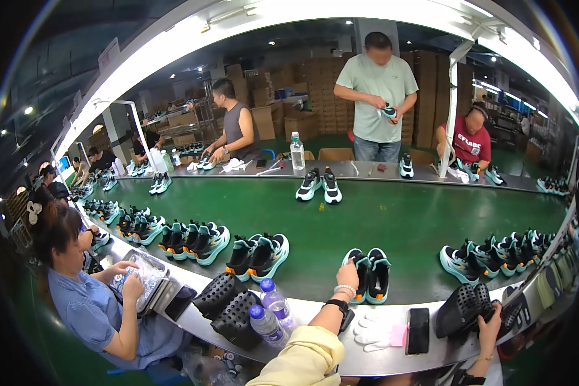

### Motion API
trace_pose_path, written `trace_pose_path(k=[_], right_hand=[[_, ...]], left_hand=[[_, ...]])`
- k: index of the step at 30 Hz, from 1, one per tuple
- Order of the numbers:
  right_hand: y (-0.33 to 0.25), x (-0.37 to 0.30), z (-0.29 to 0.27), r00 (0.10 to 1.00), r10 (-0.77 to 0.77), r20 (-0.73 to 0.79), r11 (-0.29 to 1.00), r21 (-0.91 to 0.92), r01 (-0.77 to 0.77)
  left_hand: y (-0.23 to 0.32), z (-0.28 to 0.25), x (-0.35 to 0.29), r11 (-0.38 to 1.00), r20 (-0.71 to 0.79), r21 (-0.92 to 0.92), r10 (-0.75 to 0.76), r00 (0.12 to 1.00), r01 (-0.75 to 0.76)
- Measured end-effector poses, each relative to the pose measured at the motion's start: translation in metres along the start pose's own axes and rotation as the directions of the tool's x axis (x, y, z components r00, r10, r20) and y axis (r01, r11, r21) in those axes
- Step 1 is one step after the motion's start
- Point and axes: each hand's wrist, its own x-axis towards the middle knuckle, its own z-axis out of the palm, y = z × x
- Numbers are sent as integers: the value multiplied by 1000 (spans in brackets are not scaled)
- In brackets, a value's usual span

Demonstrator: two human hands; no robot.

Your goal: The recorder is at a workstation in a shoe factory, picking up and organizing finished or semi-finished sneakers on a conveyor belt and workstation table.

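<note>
The left hand (pixel 346 276), coming from a pale yellow sleeve (pixel 302 360) and wearing a beaded bracelet, is reaching up from the bottom centre of the frame and pinching the upper edge of the left shoe in a pair of black, mint and white sneakers (pixel 379 278). That pair is standing just right of centre in the lower half, on the long green worktop (pixel 379 225) with its metal border.

At the lower right, a bare hand with a thin bracelet (pixel 489 325) is bending its fingers against a black rubber clog (pixel 453 316); I cannot tell whether it is the person's own right one, or whether it is gripping.

Between the two, white knitted gloves (pixel 370 331) and a black smartphone (pixel 417 331) are lying near the edge. Left of the sleeve, two clear plastic bottles with purple caps (pixel 275 303) are standing beside black perforated clogs (pixel 238 321). At the top centre, a co-worker in a pale green T-shirt (pixel 374 90) is holding another sneaker (pixel 388 112)
</note>
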Motion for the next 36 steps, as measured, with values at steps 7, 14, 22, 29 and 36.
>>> trace_pose_path(k=[7, 14, 22, 29, 36], right_hand=[[-7, -8, -5, 998, -39, -56, 997, -62, 36], [-62, -16, -27, 973, 38, -227, 911, 408, 60], [-240, -21, 91, 938, -168, 304, 975, 190, 113], [-257, 17, 215, 804, -242, 544, 941, -69, 330], [-270, 14, 307, 815, -256, 519, 762, -410, 501]], left_hand=[[-2, -38, 7, 993, 221, 91, 54, 974, -76], [-13, -24, -7, 995, 150, 81, -70, 986, 58], [11, -58, -40, 938, -360, -120, 264, 895, -325], [-1, -34, -93, 850, 12, 101, 518, 855, -517], [-6, -35, -93, 850, -59, 90, 525, 849, -520]])
